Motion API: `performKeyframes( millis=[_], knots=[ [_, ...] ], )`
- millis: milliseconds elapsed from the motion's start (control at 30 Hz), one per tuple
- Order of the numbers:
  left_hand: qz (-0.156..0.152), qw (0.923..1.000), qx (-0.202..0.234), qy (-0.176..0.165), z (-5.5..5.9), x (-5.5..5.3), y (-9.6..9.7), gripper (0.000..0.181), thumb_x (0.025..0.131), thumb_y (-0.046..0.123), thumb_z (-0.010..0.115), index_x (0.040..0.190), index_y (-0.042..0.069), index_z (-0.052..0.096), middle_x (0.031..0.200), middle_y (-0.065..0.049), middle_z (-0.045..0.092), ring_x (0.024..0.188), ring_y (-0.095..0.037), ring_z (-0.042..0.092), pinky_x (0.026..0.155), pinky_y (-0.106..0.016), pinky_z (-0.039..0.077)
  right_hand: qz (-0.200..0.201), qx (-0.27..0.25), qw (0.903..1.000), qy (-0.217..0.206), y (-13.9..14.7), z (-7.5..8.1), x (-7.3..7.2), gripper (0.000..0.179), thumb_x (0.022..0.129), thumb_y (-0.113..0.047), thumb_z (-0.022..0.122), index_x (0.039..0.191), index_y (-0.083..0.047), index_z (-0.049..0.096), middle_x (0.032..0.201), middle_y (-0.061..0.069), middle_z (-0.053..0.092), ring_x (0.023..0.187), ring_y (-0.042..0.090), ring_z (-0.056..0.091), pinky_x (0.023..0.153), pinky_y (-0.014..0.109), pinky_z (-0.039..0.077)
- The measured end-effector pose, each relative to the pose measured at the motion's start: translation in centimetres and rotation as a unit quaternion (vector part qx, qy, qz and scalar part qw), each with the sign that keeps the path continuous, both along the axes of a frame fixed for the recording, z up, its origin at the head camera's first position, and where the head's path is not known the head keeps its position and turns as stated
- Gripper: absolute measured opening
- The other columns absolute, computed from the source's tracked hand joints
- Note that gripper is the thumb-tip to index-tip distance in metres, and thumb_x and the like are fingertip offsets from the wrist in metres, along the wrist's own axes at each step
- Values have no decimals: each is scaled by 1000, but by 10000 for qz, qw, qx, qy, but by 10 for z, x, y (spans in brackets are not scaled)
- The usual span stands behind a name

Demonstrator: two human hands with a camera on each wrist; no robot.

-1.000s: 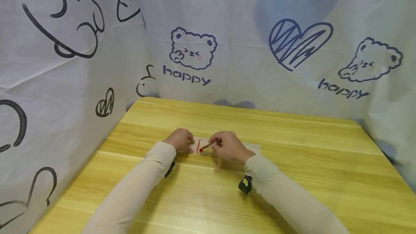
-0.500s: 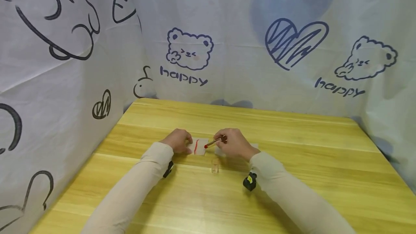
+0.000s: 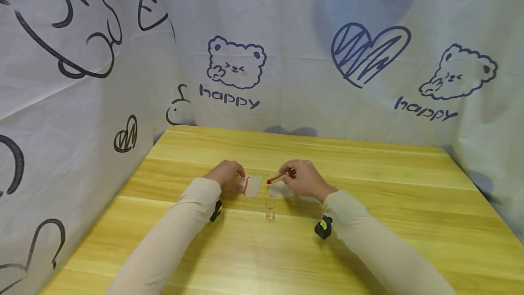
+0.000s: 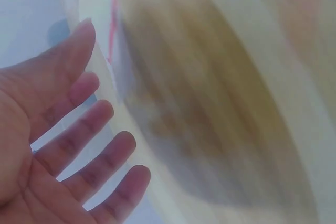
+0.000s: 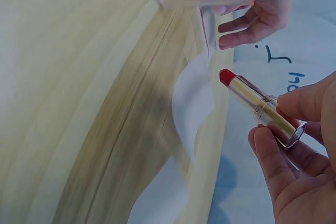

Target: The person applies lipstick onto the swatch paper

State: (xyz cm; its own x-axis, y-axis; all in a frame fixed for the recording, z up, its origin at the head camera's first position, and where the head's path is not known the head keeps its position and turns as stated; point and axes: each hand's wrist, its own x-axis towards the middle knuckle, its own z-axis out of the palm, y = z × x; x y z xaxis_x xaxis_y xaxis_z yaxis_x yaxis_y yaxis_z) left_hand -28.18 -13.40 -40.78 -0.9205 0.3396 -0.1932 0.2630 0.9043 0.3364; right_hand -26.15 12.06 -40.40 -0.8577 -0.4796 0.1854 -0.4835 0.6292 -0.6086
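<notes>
My right hand [image 3: 304,177] holds a lipstick [image 5: 261,104] by its gold tube, pinched between thumb and fingers. Its red tip points left, over the near left corner of a white paper [image 3: 279,189] partly hidden by that hand. To the left lies another white paper [image 3: 254,187] with a thin red line [image 3: 246,186] drawn across it. My left hand [image 3: 227,176] is at this paper's left edge; in the left wrist view its fingers are spread and hold nothing. A clear cap [image 3: 269,210] stands on the table in front of the papers.
The wood-grain table [image 3: 262,258] reaches back to a white cloth [image 3: 303,81] printed with bears and hearts. Another cloth wall [image 3: 86,117] runs along the left side. In the right wrist view, a further white paper piece [image 5: 160,198] lies on the table.
My right hand has moved right with the lipstick, away from the red-lined paper, uncovering the clear cap and the space between the papers. My left hand has stayed near the same paper edge.
</notes>
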Motion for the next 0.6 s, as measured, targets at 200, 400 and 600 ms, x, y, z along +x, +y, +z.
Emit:
performKeyframes(
  millis=[200,400,600],
  knots=[
    [13,9998,164,-83,-2,-3,18,35,83,22,80,114,9,70,126,-9,61,122,-30,52,99,-41,44,-56,-8,10000,61,9,-4,-2,12,93,-10,65,103,-7,72,97,4,67,87,20,63,76,36,54],
    [-200,9995,228,-70,-5,-4,36,37,85,24,78,117,9,68,128,-9,60,124,-29,50,102,-40,43,-262,-79,9996,26,17,-7,-5,16,93,-10,64,106,-5,71,100,5,68,89,21,63,76,37,54],
    [-351,9982,478,5,-6,-5,51,39,85,24,78,119,8,68,128,-9,61,125,-29,50,103,-39,41,-443,-286,9986,106,25,-13,-10,18,93,-9,63,108,-1,70,99,8,68,89,24,65,77,39,54]
  ],
)
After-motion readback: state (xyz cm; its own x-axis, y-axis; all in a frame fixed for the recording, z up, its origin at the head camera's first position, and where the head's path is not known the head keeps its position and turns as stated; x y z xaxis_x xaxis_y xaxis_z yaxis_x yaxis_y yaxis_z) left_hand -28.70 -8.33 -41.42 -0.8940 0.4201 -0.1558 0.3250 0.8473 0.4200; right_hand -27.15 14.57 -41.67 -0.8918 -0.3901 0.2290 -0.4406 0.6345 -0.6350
